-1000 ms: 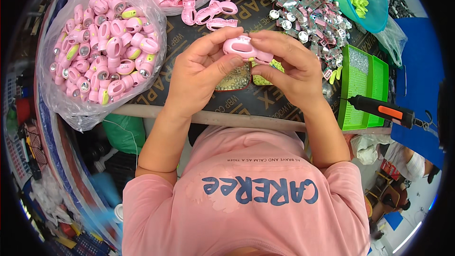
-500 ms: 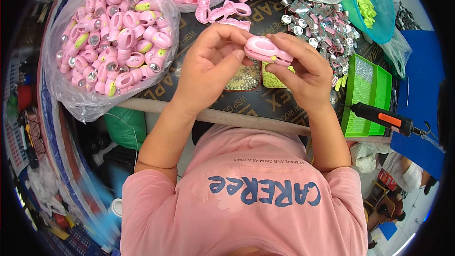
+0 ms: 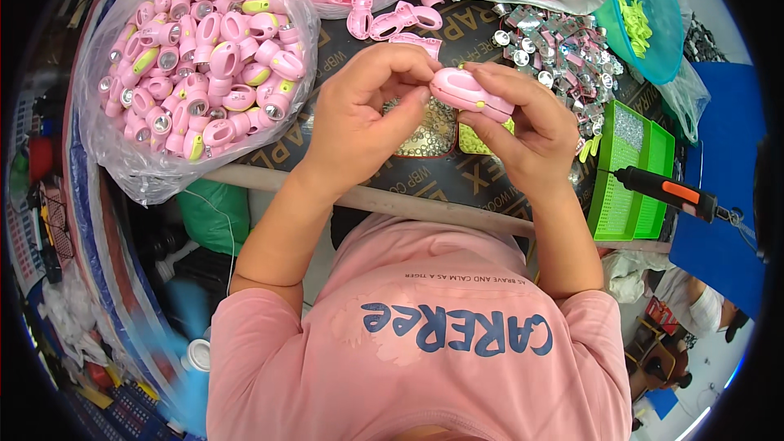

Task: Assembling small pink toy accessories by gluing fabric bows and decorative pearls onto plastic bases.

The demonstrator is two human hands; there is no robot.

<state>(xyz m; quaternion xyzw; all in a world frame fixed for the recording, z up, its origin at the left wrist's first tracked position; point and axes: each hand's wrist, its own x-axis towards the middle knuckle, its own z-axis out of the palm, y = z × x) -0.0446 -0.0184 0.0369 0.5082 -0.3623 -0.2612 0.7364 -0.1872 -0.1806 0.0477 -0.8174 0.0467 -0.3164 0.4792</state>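
Above the table's near edge, a pink flashlight (image 3: pixel 469 91) with a small yellow-green button lies between my two hands. My right hand (image 3: pixel 535 126) grips its body, thumb below and fingers on top. At the other end, the bent fingers of my left hand (image 3: pixel 355 118) close in a pinch against its tip. A thin seam runs along the flashlight's side, with its halves together. Below the hands are a shallow container of small metal rings (image 3: pixel 426 132) and one of yellow-green buttons (image 3: pixel 475 144), both partly hidden.
A clear plastic bag (image 3: pixel 147 188) of pink flashlights stands at left. Pink shell halves (image 3: pixel 396 23) lie at the back beside shiny metal parts (image 3: pixel 555 49). To the right are a teal bowl (image 3: pixel 665 57), a green tray (image 3: pixel 635 171) and a corded electric screwdriver (image 3: pixel 665 190) over it.
The gap along the flashlight's side has narrowed to a thin seam. Both hands appear slightly further right in the view, still on the flashlight.
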